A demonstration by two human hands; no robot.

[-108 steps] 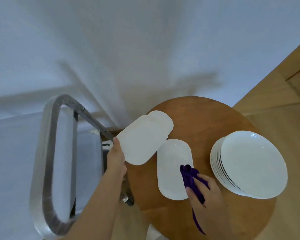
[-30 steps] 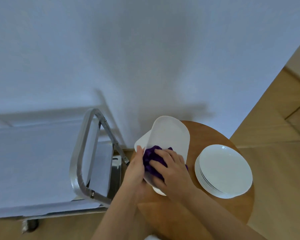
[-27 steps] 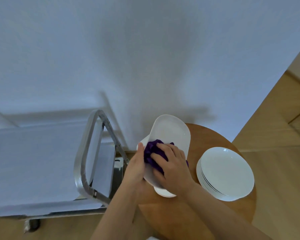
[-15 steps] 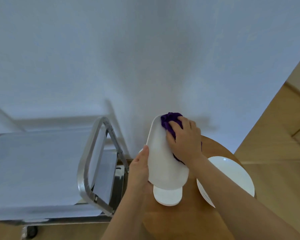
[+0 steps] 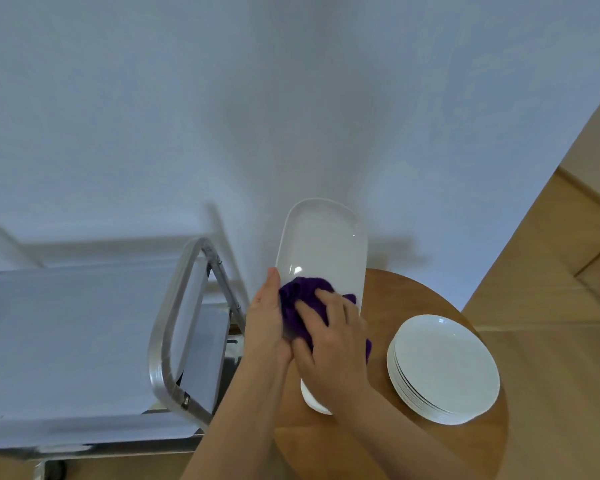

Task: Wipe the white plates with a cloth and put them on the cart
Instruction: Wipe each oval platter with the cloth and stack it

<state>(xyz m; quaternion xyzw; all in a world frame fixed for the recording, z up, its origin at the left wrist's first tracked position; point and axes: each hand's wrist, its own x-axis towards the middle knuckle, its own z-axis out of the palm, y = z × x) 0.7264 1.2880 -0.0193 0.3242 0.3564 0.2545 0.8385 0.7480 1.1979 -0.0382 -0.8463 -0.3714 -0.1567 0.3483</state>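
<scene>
Head view showed two bare hands in the middle, working on one long white plate. The left hand held the plate by its edge at 9 o'clock, thumb up along the rim, tipping the plate up above the round wooden table. The right hand pressed a purple cloth flat on the low half of the plate, fingers spread over the cloth. Another white plate peeked out under the hands, lying on the table. A stack of round white plates sat on the table at 3 o'clock. The cart, with its shiny metal handle, stood at 9 o'clock, just beside the table.
</scene>
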